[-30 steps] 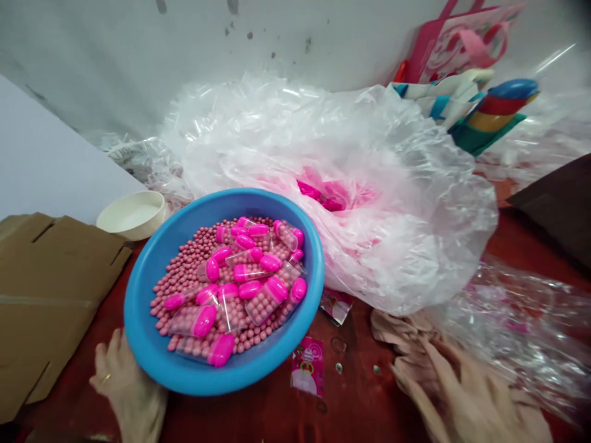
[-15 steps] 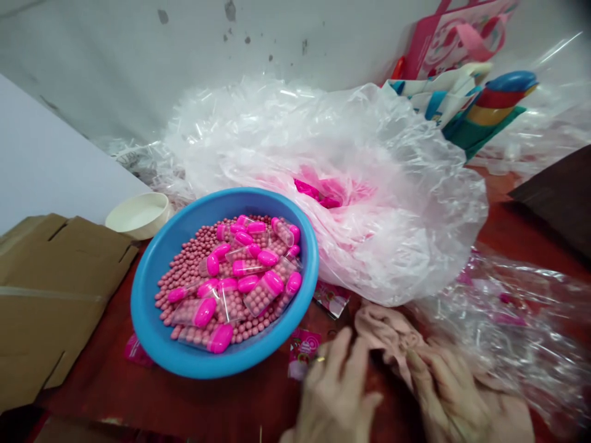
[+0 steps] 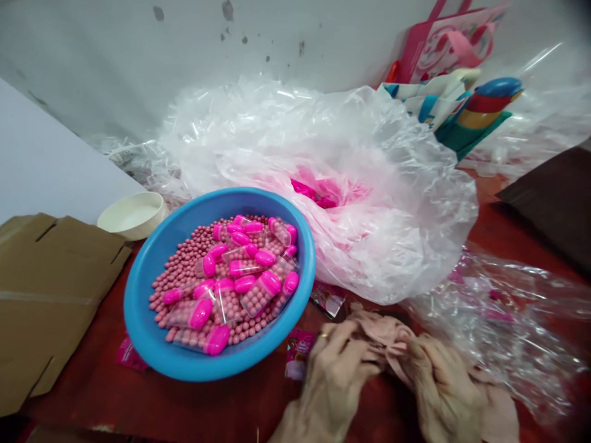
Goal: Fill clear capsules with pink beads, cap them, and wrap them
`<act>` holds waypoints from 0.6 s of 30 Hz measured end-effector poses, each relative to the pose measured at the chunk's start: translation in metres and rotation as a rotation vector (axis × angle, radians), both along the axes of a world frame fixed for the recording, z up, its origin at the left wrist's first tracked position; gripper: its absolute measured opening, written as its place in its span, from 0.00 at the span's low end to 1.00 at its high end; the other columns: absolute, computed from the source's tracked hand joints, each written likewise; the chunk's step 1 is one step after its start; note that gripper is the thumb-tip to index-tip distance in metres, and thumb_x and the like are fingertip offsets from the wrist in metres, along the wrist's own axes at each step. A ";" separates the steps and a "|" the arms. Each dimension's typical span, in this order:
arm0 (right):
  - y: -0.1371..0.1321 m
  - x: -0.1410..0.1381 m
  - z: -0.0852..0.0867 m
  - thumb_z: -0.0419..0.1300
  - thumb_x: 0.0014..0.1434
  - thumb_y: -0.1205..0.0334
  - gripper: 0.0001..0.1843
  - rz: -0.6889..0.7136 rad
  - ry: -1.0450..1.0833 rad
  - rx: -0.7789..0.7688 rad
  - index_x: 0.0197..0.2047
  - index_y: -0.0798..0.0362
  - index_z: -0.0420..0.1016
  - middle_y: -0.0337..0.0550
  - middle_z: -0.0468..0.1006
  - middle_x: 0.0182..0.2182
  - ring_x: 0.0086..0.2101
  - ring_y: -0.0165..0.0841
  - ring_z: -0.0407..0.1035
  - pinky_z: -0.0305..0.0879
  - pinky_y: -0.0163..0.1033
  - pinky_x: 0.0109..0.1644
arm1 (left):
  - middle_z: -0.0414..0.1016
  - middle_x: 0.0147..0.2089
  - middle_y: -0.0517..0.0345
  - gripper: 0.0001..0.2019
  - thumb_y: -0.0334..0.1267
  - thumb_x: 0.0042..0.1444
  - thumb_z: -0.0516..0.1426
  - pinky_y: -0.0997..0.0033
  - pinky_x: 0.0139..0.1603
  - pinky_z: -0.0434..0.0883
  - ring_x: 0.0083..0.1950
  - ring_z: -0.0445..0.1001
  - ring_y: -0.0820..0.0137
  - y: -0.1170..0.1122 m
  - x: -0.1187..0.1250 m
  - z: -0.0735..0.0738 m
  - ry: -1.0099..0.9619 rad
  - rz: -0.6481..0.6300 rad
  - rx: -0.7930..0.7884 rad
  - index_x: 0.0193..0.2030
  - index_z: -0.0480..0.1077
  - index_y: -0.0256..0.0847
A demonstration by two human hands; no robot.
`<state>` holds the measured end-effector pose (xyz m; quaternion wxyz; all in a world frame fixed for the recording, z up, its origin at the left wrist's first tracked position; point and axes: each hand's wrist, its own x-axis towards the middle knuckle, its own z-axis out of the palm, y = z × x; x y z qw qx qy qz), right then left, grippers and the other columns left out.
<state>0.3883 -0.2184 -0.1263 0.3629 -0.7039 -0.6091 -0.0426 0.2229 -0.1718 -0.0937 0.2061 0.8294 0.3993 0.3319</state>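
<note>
1. Between both hands, a crumpled pale pink cloth lies pinched, the left hand and right hand clamped close together on it.
2. Just left of the grip, a round blue plastic basin holds loose pink beads; a careless knock could spill them.
3. Its middle is hidden inside the grip, so the cloth's form cannot be told.

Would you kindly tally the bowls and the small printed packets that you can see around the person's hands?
Blue plastic bowl: 1
Cream bowl: 1
Small printed packets: 3
Total: 5
</note>
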 end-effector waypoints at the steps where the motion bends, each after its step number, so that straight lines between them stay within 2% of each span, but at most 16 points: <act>1: 0.000 -0.005 0.004 0.46 0.68 0.52 0.22 -0.022 -0.034 0.015 0.36 0.58 0.72 0.48 0.74 0.29 0.32 0.38 0.65 0.61 0.42 0.38 | 0.77 0.49 0.40 0.14 0.38 0.63 0.50 0.62 0.43 0.76 0.47 0.76 0.58 -0.005 -0.017 -0.001 0.017 0.060 0.023 0.43 0.74 0.32; 2: -0.001 -0.012 0.008 0.48 0.67 0.52 0.20 -0.048 -0.074 0.040 0.37 0.59 0.73 0.51 0.75 0.31 0.34 0.41 0.65 0.61 0.45 0.40 | 0.77 0.49 0.39 0.14 0.36 0.63 0.50 0.59 0.43 0.76 0.48 0.76 0.55 -0.011 -0.034 -0.006 0.098 0.171 0.100 0.46 0.73 0.32; 4: 0.000 -0.033 0.013 0.54 0.64 0.57 0.15 -0.072 -0.143 0.109 0.40 0.61 0.73 0.56 0.74 0.36 0.39 0.45 0.64 0.60 0.51 0.45 | 0.79 0.46 0.44 0.11 0.32 0.62 0.51 0.65 0.41 0.77 0.43 0.79 0.60 -0.024 -0.065 -0.019 0.216 0.288 0.165 0.48 0.71 0.34; 6: 0.003 -0.062 0.013 0.58 0.62 0.63 0.11 0.069 -0.107 0.114 0.45 0.61 0.71 0.56 0.73 0.40 0.42 0.46 0.64 0.60 0.52 0.49 | 0.80 0.45 0.47 0.11 0.32 0.61 0.53 0.67 0.42 0.76 0.42 0.79 0.62 -0.035 -0.089 -0.034 0.273 0.320 0.180 0.48 0.71 0.36; 8: 0.009 -0.090 0.007 0.54 0.64 0.64 0.13 0.251 -0.049 0.032 0.49 0.61 0.69 0.55 0.71 0.42 0.43 0.45 0.62 0.62 0.49 0.47 | 0.81 0.43 0.48 0.10 0.32 0.61 0.53 0.67 0.43 0.75 0.42 0.80 0.63 -0.041 -0.102 -0.044 0.277 0.357 0.209 0.47 0.70 0.36; 11: 0.017 -0.115 -0.007 0.48 0.66 0.63 0.13 0.245 -0.007 -0.022 0.43 0.59 0.72 0.56 0.71 0.39 0.40 0.44 0.63 0.65 0.47 0.40 | 0.82 0.40 0.46 0.10 0.34 0.62 0.52 0.67 0.42 0.76 0.41 0.80 0.62 -0.042 -0.102 -0.048 0.307 0.416 0.259 0.47 0.71 0.34; 15: 0.019 -0.113 -0.014 0.49 0.66 0.66 0.12 0.275 0.102 -0.081 0.32 0.54 0.70 0.47 0.71 0.34 0.34 0.37 0.64 0.66 0.40 0.35 | 0.82 0.37 0.40 0.17 0.40 0.65 0.46 0.62 0.33 0.77 0.35 0.81 0.58 -0.031 -0.085 -0.038 0.371 0.495 0.287 0.42 0.72 0.30; 18: 0.017 -0.105 -0.014 0.51 0.64 0.67 0.07 0.269 0.173 -0.097 0.39 0.55 0.70 0.48 0.71 0.35 0.36 0.38 0.63 0.65 0.41 0.37 | 0.80 0.41 0.34 0.21 0.43 0.65 0.45 0.54 0.35 0.77 0.40 0.80 0.51 -0.026 -0.076 -0.034 0.406 0.528 0.263 0.44 0.72 0.28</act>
